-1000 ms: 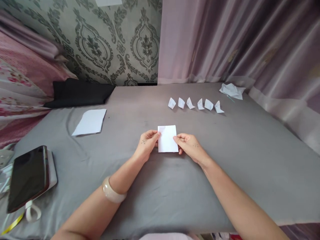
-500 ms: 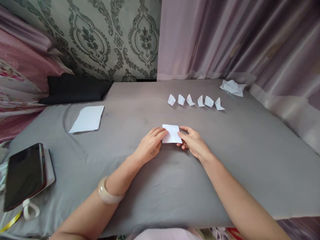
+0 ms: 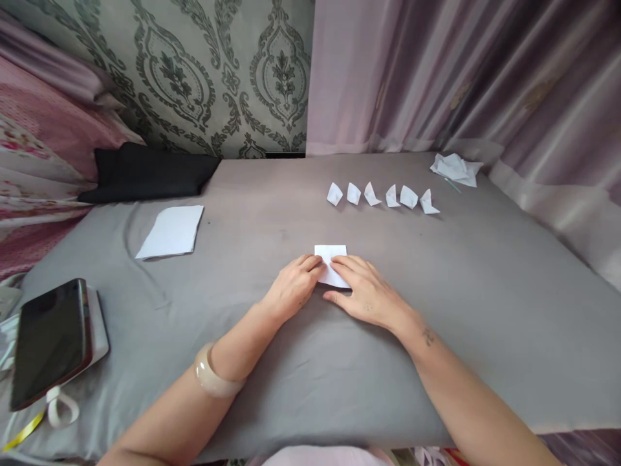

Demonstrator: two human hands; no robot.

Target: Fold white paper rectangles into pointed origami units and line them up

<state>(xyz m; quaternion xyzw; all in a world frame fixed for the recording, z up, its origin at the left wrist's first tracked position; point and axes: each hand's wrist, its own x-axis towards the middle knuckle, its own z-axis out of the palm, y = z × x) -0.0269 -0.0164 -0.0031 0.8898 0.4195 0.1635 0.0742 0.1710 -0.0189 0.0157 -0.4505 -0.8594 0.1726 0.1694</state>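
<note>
A small square of white paper (image 3: 330,251) lies on the grey cloth in front of me. At its left edge, my left hand (image 3: 297,285) has its fingers closed on the paper; the thumb is hidden. My right hand (image 3: 366,289) rests over the paper's right part, fingers stretched out on it and thumb apart below its near edge. Beyond the hands stand several folded white paper pieces (image 3: 372,194) in a row, small and pointed.
A stack of white paper (image 3: 171,232) lies at left, with a black cloth (image 3: 155,171) behind it. A dark-screened tablet (image 3: 51,343) sits at the near left beside a white strap (image 3: 62,409). Crumpled white paper (image 3: 456,168) lies at the far right by the curtain (image 3: 548,103).
My right hand has gone from pinching the paper's right edge to lying flat over it. The left fingers have moved onto the paper's top, and the paper now sits lower, pressed toward the cloth.
</note>
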